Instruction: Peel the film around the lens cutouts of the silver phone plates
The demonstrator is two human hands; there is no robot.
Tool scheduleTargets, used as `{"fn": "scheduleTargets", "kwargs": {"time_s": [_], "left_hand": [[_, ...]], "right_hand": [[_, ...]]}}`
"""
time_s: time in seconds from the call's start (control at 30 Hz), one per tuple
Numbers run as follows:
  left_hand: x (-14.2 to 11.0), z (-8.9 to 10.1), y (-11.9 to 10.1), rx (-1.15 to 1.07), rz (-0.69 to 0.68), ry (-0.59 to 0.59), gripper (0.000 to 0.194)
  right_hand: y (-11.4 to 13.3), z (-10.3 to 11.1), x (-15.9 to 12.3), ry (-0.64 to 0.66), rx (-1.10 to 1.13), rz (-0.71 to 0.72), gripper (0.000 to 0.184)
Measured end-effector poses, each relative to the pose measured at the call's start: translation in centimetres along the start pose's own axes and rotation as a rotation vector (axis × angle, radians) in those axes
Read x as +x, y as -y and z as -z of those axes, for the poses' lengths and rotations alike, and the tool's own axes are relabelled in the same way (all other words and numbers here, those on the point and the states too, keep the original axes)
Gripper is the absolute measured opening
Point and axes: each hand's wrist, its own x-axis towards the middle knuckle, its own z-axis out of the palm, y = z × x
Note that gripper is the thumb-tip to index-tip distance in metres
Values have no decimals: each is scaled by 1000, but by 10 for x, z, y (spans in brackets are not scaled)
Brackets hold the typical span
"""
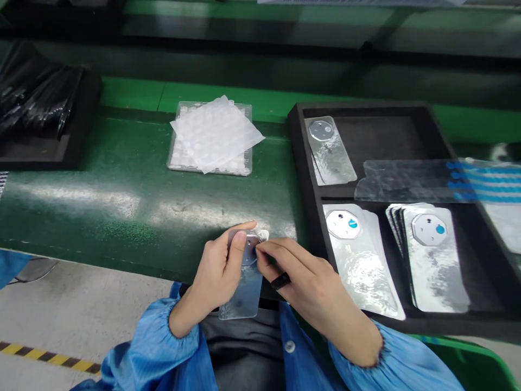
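The silver card (244, 293) lies between both hands, its long axis running from seven to one o'clock. The left hand (215, 271) clamps its upper left edge, thumb on top. The right hand (313, 282) comes in from four, fingertips pinched near the disc (249, 255); whether they grip anything, I cannot tell. The black tray (309, 217) sits at three.

So yeah, one thin, silvery rounded-corner panel (241, 296) was gripped by the left hand (220, 266) at the bench's (163, 228) near edge, lower end toward the lap, its faceted disc (249, 251) kinda half-covered by fingers.
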Motion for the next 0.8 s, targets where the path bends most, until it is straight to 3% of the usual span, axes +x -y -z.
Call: {"fn": "scheduleTargets", "kwargs": {"time_s": [0.8], "left_hand": [[1, 0, 0, -66, 74, -38, 43]], "right_hand": [[3, 2, -3, -9, -28, 18, 13]]}}
